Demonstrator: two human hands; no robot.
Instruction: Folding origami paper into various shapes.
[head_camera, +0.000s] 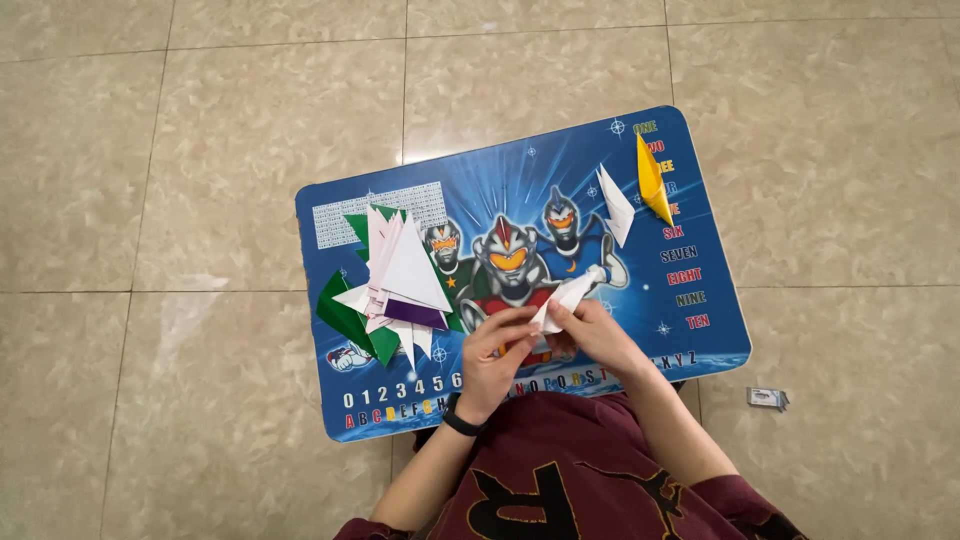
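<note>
Hands met over blue table. Left hand and right hand both pinched white folded paper, held between fingertips. Finished pile lay left of left hand. Judgement: crease firmly, edges aligned.

head cam | looks straight down, fairly high | blue table centred, tiled floor around
</note>
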